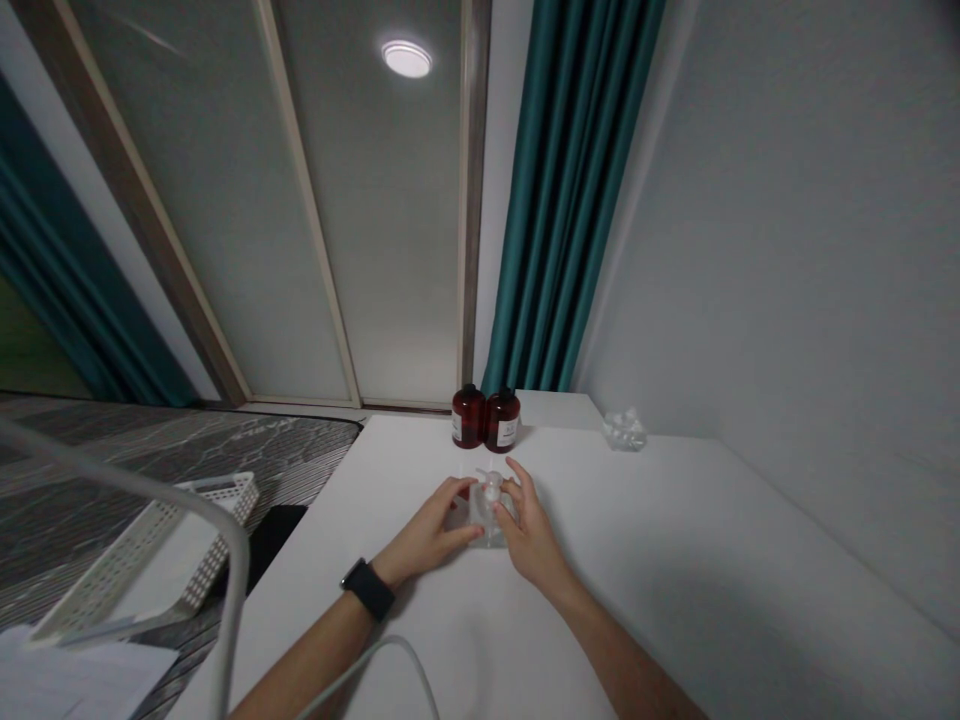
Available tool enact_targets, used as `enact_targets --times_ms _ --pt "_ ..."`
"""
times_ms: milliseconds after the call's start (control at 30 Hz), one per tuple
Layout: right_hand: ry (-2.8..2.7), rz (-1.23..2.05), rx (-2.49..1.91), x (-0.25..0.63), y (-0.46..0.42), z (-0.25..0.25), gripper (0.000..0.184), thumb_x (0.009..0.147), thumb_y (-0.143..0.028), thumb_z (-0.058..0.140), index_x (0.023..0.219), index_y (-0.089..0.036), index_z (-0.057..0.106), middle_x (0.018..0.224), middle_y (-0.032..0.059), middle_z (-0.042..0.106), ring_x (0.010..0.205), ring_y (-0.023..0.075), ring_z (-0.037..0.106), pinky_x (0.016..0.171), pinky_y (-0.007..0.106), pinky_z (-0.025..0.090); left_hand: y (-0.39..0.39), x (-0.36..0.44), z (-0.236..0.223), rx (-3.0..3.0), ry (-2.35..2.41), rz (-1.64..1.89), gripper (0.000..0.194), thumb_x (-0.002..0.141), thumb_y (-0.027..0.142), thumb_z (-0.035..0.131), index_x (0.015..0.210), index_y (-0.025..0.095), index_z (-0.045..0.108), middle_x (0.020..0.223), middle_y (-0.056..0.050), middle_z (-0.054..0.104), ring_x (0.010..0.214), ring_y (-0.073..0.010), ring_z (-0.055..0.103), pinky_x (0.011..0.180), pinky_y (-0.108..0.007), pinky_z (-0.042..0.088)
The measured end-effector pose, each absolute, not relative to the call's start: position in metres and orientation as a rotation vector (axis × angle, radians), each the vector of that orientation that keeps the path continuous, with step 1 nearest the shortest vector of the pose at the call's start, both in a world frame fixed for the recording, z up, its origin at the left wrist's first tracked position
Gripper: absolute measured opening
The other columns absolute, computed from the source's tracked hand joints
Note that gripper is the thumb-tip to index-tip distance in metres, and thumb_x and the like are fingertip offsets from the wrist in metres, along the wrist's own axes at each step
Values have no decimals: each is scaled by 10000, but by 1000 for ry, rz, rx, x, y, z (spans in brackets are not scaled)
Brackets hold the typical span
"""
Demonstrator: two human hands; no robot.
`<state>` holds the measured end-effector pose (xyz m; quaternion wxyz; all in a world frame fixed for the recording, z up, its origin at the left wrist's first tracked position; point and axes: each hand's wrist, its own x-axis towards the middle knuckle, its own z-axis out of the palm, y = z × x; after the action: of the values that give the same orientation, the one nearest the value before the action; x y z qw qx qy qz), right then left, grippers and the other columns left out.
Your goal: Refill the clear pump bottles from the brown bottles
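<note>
A clear pump bottle (486,530) with a whitish pump head (492,482) is between my hands on the white table (675,600). My left hand (429,532), with a dark watch at the wrist, curls around the bottle's left side, thumb towards me. At the pump head and its collar, the thumb and fingers of my right hand (534,540) close in, while the index finger points away from me. Just beyond stand two dark red-brown bottles (468,420) side by side, with white labels and black tops.
Crumpled clear plastic (624,430) lies at the table's back right, near the wall. On the left, below the table, is a white perforated basket (142,560). A pale curved tube or cable (232,560) crosses the left foreground. Green curtains (577,200) hang behind the table.
</note>
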<state>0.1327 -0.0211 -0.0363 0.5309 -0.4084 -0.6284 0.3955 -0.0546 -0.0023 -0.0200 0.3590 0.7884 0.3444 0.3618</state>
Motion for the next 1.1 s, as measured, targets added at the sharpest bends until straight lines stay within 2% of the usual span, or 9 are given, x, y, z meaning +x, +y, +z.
enact_targets --times_ms 300,467,633,800,967,1100 --pt "-1628 934 -888 143 -23 -28 681 977 -302 480 1551 -293 114 1326 119 600 1230 224 564 1103 494 365 6 -64 -21 2010 783 835 566 885 331 672 1406 238 474 1368 -113 553 1224 -277 528 994 -403 441" --pt "-1593 919 -929 138 -23 -30 712 953 -305 510 1553 -283 128 1239 112 645 1162 234 602 1082 508 385 5 -63 -26 2004 785 854 586 887 370 671 1415 232 458 1363 -128 550 1232 -290 521 1002 -422 440" --pt "-1543 866 -961 131 -25 -33 716 952 -298 499 1551 -268 109 1251 123 646 1164 243 606 1071 510 399 2 -63 -27 2019 783 874 579 901 378 656 1417 233 438 1336 -130 555 1215 -289 524 997 -423 442" --pt "-1526 819 -985 129 -27 -36 698 963 -300 488 1548 -254 112 1241 121 655 1156 240 614 1055 481 421 -1 -60 -22 2021 796 901 557 891 338 665 1394 220 457 1315 -129 560 1184 -282 534 1013 -424 427" --pt "-1585 877 -963 135 -24 -30 661 960 -278 489 1536 -251 165 1224 116 660 1123 226 630 1024 453 453 -2 -56 -22 1986 872 913 538 848 286 694 1339 221 484 1277 -113 575 1143 -272 540 956 -412 440" --pt "-1596 796 -1012 138 -22 -30 715 936 -257 503 1545 -263 127 1260 110 618 1197 238 572 1064 489 410 -1 -53 -23 1967 944 918 533 803 281 738 1277 194 510 1232 -109 595 1104 -266 552 905 -385 439"
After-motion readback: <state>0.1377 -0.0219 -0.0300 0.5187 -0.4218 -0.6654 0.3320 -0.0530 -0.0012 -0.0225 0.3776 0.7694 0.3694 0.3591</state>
